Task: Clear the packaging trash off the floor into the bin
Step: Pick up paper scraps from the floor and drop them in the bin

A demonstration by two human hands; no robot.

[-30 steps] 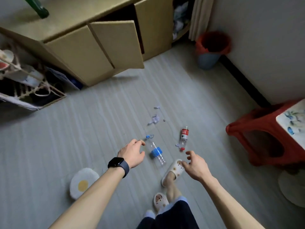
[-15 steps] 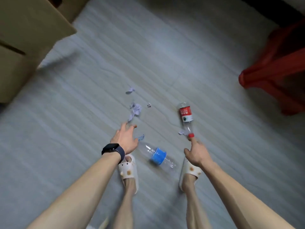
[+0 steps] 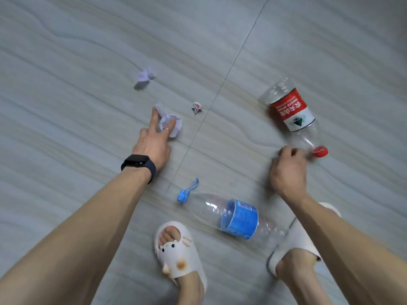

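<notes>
At floor level, left hand (image 3: 153, 142): fingers straight and spread, tips touching a crumpled pale paper wad (image 3: 175, 126), not closed on it. Right hand (image 3: 288, 170): fingers curled beside the neck of the red-label bottle (image 3: 290, 108), just short of its red cap (image 3: 320, 151). Motion blur there, so I cannot tell if the neck is actually gripped. Change over the last half second: the left hand was short of the wad and now reaches it; the right went from one fingertip at the cap to a curl at the neck. Judgement: two pickups starting at once, nothing lifted yet. All the trash lies on the grey wood-grain floor (image 3: 66, 84). The bin, in the far corner a second ago, is now out of view. Materials: the wad is soft and creased and should compress easily. Both bottles are thin clear plastic, cylindrical, lying on their sides, so likely to roll. Outward: a blue-label bottle (image 3: 239, 219) between the white slippers (image 3: 178, 254), a loose blue cap strap (image 3: 187, 193) at its mouth, a second paper scrap (image 3: 143, 79) and a tiny wrapper scrap (image 3: 196, 107) beyond the left hand.
</notes>
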